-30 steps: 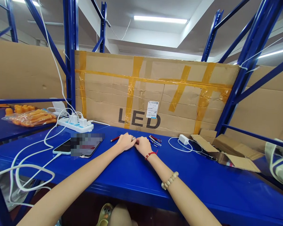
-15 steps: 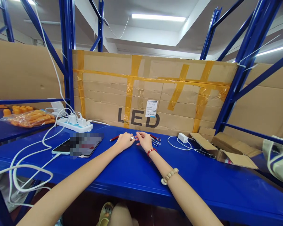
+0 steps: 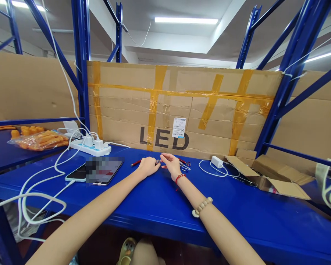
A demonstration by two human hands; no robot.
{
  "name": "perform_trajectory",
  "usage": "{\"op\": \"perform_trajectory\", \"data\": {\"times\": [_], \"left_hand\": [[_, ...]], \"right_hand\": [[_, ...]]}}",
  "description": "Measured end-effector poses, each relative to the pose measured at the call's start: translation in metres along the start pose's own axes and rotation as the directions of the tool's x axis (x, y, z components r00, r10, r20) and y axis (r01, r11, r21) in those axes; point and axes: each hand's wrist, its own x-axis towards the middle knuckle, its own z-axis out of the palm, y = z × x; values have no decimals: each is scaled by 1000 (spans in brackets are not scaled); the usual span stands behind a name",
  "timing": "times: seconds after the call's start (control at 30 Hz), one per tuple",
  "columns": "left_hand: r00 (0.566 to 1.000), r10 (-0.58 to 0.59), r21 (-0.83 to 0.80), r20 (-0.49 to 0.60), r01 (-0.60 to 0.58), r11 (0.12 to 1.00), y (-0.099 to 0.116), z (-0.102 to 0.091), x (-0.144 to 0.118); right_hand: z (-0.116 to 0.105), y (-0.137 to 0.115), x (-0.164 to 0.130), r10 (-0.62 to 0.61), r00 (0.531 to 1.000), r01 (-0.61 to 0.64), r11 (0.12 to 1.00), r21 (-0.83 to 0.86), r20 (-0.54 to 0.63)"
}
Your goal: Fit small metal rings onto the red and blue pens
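Observation:
Near the back of the blue tabletop (image 3: 160, 195), my left hand (image 3: 148, 166) is closed, knuckles up, around something mostly hidden. A small dark, shiny bit shows at its thumb side. Close against it, my right hand (image 3: 170, 164) has its fingers curled and the tips drawn together; whatever they pinch is too small to make out. A slim red pen-like stick (image 3: 136, 163) shows just left of my left hand; I cannot tell whether the hand touches it. Behind my right wrist lie red sticks with silver ends (image 3: 185, 162) and small blue-and-silver pieces (image 3: 185, 168), partly covered.
On the left are a tablet (image 3: 109, 172), a phone (image 3: 76, 173), a white power strip (image 3: 91, 148) with looping cables, and bagged orange parts (image 3: 42, 141). To the right sit a white charger (image 3: 217, 162) and an open carton (image 3: 276, 178). A tall cardboard sheet (image 3: 121, 110) stands behind.
The fingers of my right hand have drawn closer together beside my left hand. The silvery bit at my left thumb now looks darker. The whole view has shifted slightly.

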Motion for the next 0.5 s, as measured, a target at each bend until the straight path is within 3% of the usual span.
{"op": "perform_trajectory", "data": {"times": [0.5], "left_hand": [[998, 9, -30, 58, -7, 1000, -1, 2, 2]], "right_hand": [[2, -5, -4, 42, 998, -42, 999, -12, 38]]}}
